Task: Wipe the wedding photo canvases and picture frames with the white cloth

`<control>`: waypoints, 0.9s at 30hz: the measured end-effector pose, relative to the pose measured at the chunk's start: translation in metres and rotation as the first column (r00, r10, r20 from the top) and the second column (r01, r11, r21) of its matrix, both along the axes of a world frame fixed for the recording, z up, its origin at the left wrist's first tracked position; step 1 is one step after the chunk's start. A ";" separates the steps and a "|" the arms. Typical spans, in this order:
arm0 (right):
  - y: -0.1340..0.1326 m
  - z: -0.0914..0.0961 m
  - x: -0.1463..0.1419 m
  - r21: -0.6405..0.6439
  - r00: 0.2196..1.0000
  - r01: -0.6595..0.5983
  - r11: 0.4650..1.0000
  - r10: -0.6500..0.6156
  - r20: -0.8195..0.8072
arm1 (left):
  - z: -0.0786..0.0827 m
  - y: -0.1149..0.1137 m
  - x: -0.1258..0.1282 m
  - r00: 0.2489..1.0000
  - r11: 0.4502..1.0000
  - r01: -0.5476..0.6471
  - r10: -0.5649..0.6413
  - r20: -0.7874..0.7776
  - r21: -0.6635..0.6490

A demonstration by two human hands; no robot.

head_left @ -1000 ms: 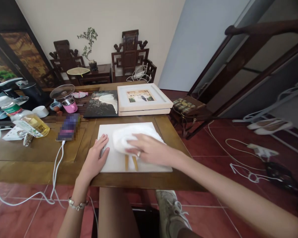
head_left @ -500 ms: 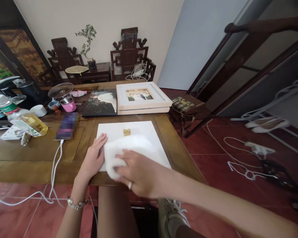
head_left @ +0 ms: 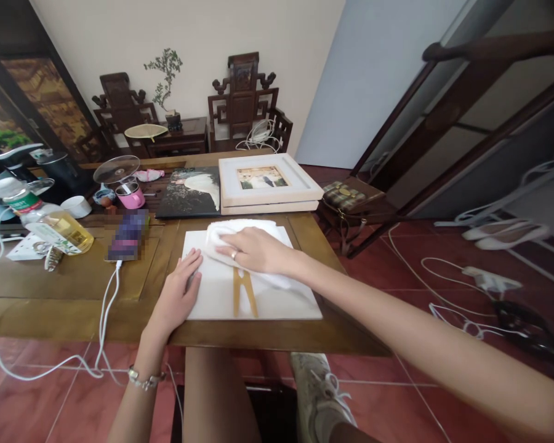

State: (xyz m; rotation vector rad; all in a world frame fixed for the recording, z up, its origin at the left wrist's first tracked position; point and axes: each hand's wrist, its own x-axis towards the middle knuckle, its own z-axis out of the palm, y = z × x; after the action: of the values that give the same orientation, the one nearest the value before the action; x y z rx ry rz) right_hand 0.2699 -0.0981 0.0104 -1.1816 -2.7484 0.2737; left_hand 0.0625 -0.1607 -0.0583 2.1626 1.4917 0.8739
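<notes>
A white picture frame (head_left: 277,304) lies face down on the wooden table (head_left: 74,289), its tan stand (head_left: 244,295) showing. My right hand (head_left: 253,249) presses a white cloth (head_left: 221,237) flat on the frame's far edge, fingers stretched over the cloth. My left hand (head_left: 178,292) lies flat and open on the frame's left edge, holding it still.
A second white frame (head_left: 265,184) and a dark photo print (head_left: 191,194) lie behind. To the left are a phone (head_left: 128,235) on a white cable, an oil bottle (head_left: 50,224) and a pink cup (head_left: 132,197). Cables lie on the red floor at right.
My right hand slid the cloth from the frame's middle to its near edge, then away to the far edge. My left hand stayed put.
</notes>
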 end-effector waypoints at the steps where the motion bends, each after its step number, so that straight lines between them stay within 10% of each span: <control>1: 0.005 -0.001 -0.002 0.022 1.000 0.005 1.000 -0.004 -0.005 | 0.000 0.000 0.000 1.000 1.000 -0.002 0.002 0.000 -0.001; 16: -0.121 0.007 -0.007 -0.048 0.949 -0.314 0.948 0.312 -0.037 | 0.001 -0.001 0.000 1.000 1.000 0.002 -0.002 0.003 -0.008; 27: -0.012 0.000 -0.002 0.057 0.995 0.093 0.994 -0.094 0.016 | 0.001 0.000 0.001 1.000 1.000 0.001 -0.001 -0.011 -0.005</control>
State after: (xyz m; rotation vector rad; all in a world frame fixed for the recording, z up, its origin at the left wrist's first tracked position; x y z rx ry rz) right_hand 0.2684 -0.1098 0.0102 -1.2997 -2.6880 0.1747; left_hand 0.0636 -0.1610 -0.0577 2.1674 1.4966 0.8584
